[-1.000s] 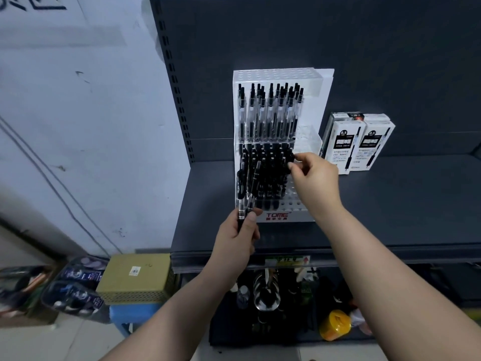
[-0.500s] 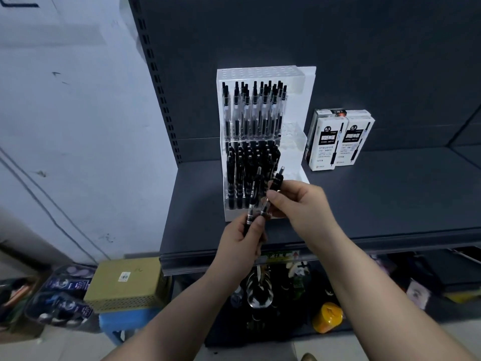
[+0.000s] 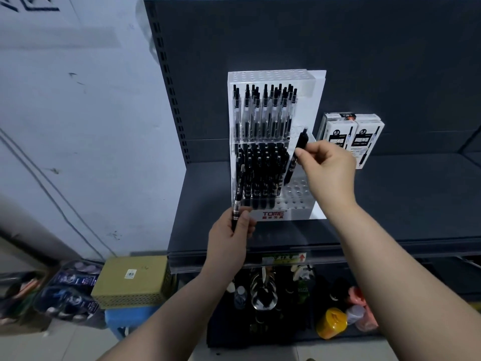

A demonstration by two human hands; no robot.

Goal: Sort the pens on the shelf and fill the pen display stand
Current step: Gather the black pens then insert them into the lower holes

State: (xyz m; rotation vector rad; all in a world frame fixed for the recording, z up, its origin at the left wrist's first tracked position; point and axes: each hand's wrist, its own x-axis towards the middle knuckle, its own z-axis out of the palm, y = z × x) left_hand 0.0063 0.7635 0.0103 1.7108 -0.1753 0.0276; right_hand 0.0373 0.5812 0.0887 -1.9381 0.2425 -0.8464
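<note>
Pen display stand (image 3: 273, 215) on the shelf (image 3: 403, 204) is sitting mostly filled; the lower tier's right-hand holes (image 3: 295, 195) are showing bare. Right hand (image 3: 328, 169) is pinching a black pen (image 3: 302, 142) over those holes; left hand (image 3: 230, 239) is gripping a second pen (image 3: 238, 196) at the stand's front. Room is lying open rightward, toward the boxes (image 3: 351, 138).

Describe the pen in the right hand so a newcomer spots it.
A white stand sits on the dark shelf. At its right side the right hand pinches a black pen. It alone hangs tilted over empty holes, right of the slotted rows.
</note>
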